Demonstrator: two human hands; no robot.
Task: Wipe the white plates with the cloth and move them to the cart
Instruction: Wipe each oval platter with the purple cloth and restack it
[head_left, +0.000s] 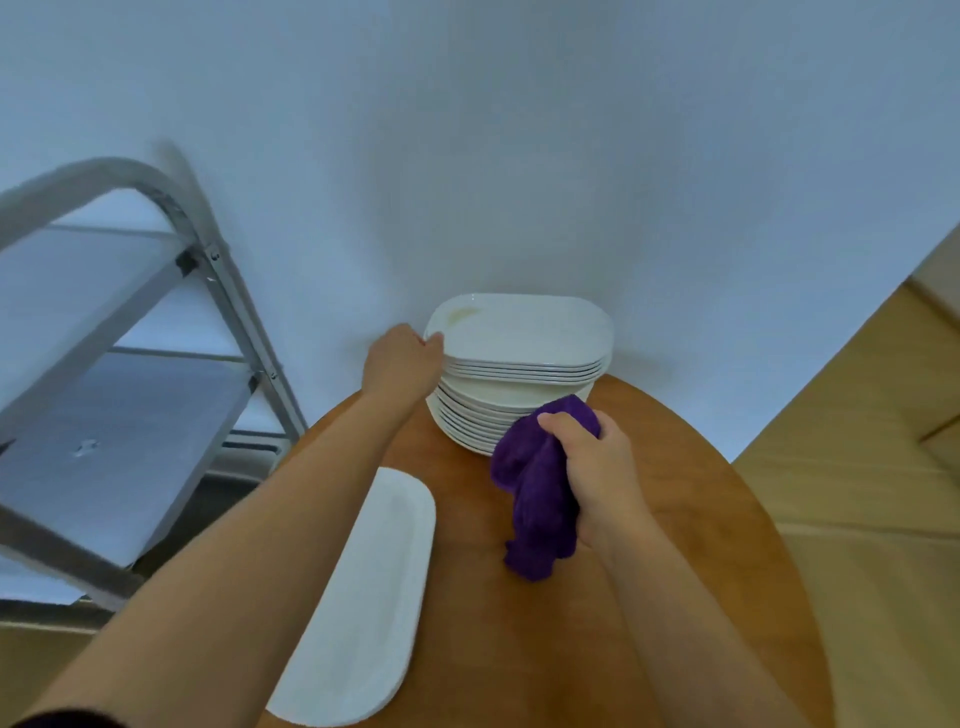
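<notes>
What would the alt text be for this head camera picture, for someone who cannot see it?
A person's left hand grips the edge of the top plate on a tall stack of white plates on a round wooden table, while the right hand holds a purple cloth. A long white platter lies nearer, and a metal cart stands to the left.

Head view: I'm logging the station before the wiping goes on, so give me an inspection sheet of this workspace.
Surface: round wooden table, against a white wall.
Job's things: stack of white plates at the far edge; long white platter lying apart near the left edge; purple cloth.
Clutter: nothing seen.
Hands: left hand grips the top plate's left rim; right hand holds the cloth, fingers curled round it.
Cables: nothing seen.
Surroundings: metal cart to the left, shelves bare where visible.
</notes>
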